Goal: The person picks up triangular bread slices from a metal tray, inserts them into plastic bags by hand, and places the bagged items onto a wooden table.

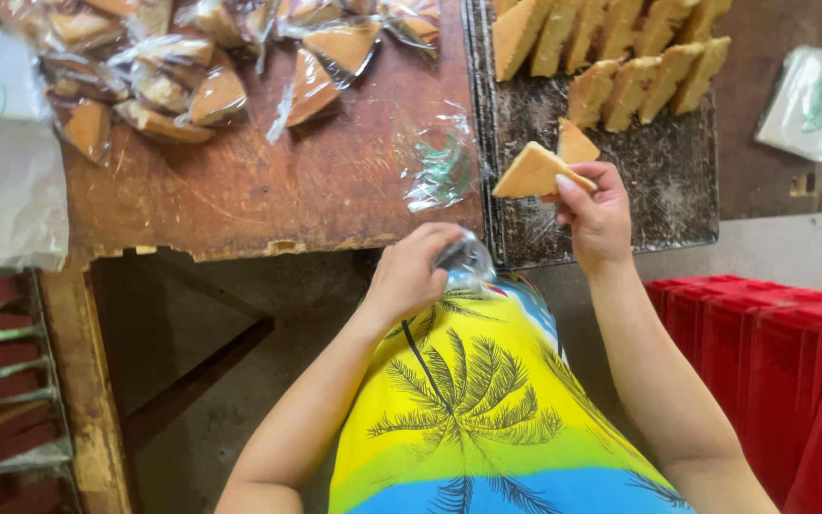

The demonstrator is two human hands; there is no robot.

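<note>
Worn wooden table (268,190), baking tray (677,190), wedges being bagged.

Right hand (596,221): fingertips pinching a triangular cake wedge (535,173) by its broad end, holding it above the tray's near edge; likely light and crumbly, best gripped at the thick edge. Left hand (409,274): fingers closing on a clear plastic bag (466,261), seemingly thin and slippery. Wrapped wedges (192,67) are lying farther back.

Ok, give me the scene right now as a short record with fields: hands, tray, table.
left hand: pinches a clear plastic bag near the table edge
right hand: holds a triangular cake slice above the tray
baking tray: dark, more cake slices in rows at its far end
wooden table: bagged slices piled at the far side
</note>
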